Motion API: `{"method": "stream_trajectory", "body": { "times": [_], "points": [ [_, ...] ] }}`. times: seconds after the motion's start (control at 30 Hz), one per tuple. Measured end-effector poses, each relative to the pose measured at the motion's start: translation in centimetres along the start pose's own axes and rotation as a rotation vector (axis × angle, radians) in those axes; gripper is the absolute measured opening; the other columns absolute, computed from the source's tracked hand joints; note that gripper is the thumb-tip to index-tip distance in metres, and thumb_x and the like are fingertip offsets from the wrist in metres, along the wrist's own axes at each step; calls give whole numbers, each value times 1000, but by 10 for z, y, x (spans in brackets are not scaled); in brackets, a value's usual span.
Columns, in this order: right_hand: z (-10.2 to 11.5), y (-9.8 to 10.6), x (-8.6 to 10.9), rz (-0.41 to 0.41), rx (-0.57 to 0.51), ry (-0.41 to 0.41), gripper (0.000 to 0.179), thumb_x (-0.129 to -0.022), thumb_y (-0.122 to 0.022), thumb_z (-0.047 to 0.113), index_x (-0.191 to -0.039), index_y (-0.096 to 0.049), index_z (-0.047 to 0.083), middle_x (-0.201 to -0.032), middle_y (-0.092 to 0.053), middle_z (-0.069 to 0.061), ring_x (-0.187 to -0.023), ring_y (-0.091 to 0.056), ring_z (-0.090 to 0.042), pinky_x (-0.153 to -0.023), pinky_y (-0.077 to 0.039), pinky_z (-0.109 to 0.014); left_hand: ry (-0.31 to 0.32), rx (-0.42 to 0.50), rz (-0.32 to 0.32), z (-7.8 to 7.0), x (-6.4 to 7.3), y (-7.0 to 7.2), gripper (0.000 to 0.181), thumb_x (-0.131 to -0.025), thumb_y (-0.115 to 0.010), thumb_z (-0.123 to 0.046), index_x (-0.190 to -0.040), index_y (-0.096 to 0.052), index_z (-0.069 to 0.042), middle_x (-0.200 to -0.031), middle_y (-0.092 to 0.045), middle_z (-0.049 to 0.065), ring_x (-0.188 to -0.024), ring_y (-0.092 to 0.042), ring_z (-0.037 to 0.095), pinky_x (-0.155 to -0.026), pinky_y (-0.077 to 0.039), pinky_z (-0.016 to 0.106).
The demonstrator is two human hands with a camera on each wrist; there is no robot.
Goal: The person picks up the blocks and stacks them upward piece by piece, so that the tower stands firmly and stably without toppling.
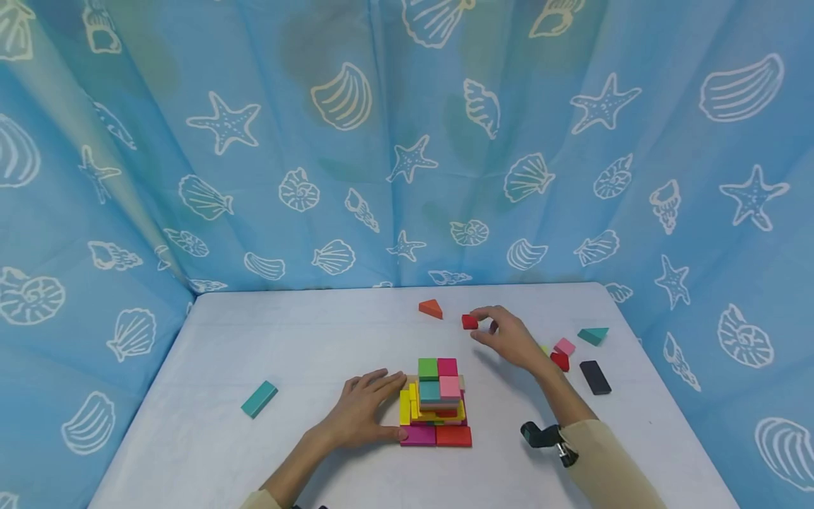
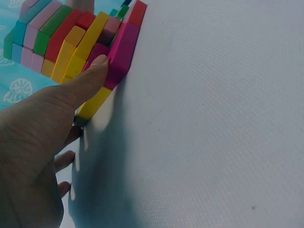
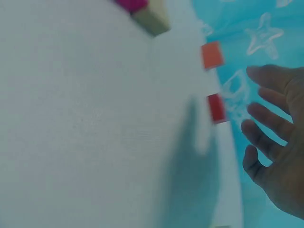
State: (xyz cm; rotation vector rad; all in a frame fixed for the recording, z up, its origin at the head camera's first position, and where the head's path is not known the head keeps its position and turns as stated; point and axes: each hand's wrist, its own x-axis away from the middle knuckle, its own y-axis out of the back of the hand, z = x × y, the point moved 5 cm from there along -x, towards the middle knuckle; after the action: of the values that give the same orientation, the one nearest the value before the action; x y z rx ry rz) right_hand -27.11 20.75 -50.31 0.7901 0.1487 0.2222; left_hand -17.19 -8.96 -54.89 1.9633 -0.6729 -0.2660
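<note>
From here I see the right hand (image 1: 509,341) spread open and empty, near the red block (image 1: 470,322) on the table (image 1: 305,332); the left hand (image 1: 362,411), fingers extended, thumbs the block stack (image 1: 439,406).

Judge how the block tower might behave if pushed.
The block tower would probably shift in pieces, since it is separate stacked blocks. Its wider bottom layer should help resist tipping as a whole. The upper blocks, flat-faced, would likely slide rather than roll.

Smooth wooden-looking stacked blocks (image 1: 429,390), matt finely textured tabletop (image 1: 305,332), creased cloth curtain (image 1: 254,159)
</note>
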Motion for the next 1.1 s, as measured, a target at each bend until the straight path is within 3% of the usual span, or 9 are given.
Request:
{"method": "stream_trajectory", "body": {
  "times": [0.13, 0.27, 0.47, 0.7, 0.8, 0.9, 1.1],
  "points": [
    [-18, -13, -18, 19, 83, -57, 62, -91, -75, 22, -146, -50, 11, -146, -49, -16, -111, -58, -30, -86, -58, -42, -1, 5, 5, 0, 0, -1, 98, -78, -67, -73, -159, -32, -30, -161, -36, -8, -150, -26, 27, -115, -22, 64],
    [-24, -20, -27, 29, 112, -84, 58, -91, -75, 19, -143, -53, 7, -141, -52, -19, -113, -58, -33, -94, -55, -47, 2, 0, 11, 0, -1, -2, 98, -78, -68, -73, -159, -32, -30, -161, -36, -8, -150, -26, 27, -115, -22, 65],
    [-27, -22, -33, -11, 81, -109, 42, -90, -75, 19, -129, -64, 6, -128, -58, -17, -107, -57, -31, -90, -55, -45, 1, -4, 2, 1, -1, -2, 98, -78, -67, -74, -159, -32, -30, -161, -36, -8, -150, -26, 27, -114, -22, 65],
    [-24, -20, -33, -86, 36, -98, 42, -89, -77, 27, -125, -64, 9, -119, -59, -10, -98, -56, -24, -77, -55, -32, 10, -3, 3, 2, 0, -3, 99, -78, -68, -73, -159, -32, -30, -161, -36, -9, -150, -26, 27, -115, -22, 64],
    [-3, -13, -27, -125, 4, -25, 45, -89, -77, 30, -128, -64, 13, -114, -60, -6, -93, -56, -22, -69, -53, -28, 12, 1, 6, 1, 1, -3, 98, -78, -69, -72, -158, -33, -30, -161, -37, -8, -150, -26, 27, -115, -22, 64],
    [34, -4, -13, -125, -30, 78, 48, -88, -78, 35, -130, -65, 17, -112, -61, 0, -94, -56, -22, -67, -53, -29, 14, -1, 9, 1, 1, -3, 98, -78, -68, -73, -158, -32, -30, -161, -37, -9, -150, -25, 27, -115, -22, 64],
    [112, 9, 33, -84, -77, 303, 46, -82, -83, 31, -125, -68, 26, -113, -61, 10, -98, -57, -15, -76, -55, -31, 8, 5, 2, 1, -1, -2, 98, -77, -68, -74, -158, -33, -31, -160, -39, -7, -150, -26, 27, -115, -22, 65]
  ]
}}
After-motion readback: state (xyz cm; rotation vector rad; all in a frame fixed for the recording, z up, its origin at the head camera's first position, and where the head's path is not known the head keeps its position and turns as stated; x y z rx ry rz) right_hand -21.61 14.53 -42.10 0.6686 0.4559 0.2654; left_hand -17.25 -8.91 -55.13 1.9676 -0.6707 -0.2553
